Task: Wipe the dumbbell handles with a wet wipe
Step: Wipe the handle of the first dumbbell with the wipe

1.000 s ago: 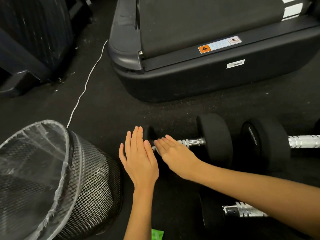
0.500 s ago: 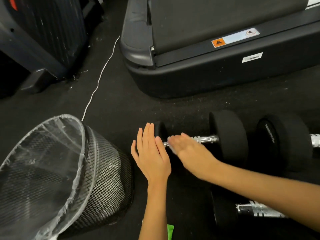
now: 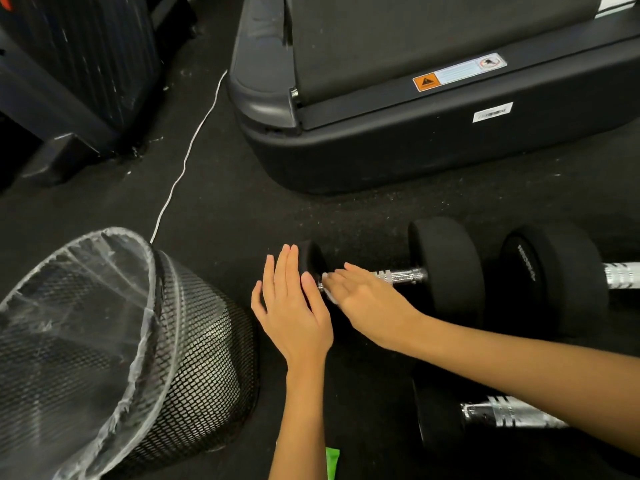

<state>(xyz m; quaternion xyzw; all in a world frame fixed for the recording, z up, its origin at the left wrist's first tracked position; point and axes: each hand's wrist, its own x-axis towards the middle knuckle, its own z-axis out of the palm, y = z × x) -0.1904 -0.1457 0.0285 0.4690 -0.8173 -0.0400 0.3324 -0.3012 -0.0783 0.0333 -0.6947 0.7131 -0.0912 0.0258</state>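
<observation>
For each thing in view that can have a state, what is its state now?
dumbbell: lying on the floor, handle partly covered by the right hand.
wet wipe: pressed on the handle under the right hand.
left hand: flat against the dumbbell's end.
right hand: flat, on the wipe.
mesh bin: tilted, lined with plastic.

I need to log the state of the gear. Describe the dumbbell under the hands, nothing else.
The dumbbell lies on its side on the black floor, in front of the treadmill base. It has two round matte black heads that look rubbery, joined by a shiny metal handle with ringed grooves. The left hand rests flat against its left head. The right hand lies over the left part of the handle, pressing a white wipe to it. The handle's right part is bare.
</observation>
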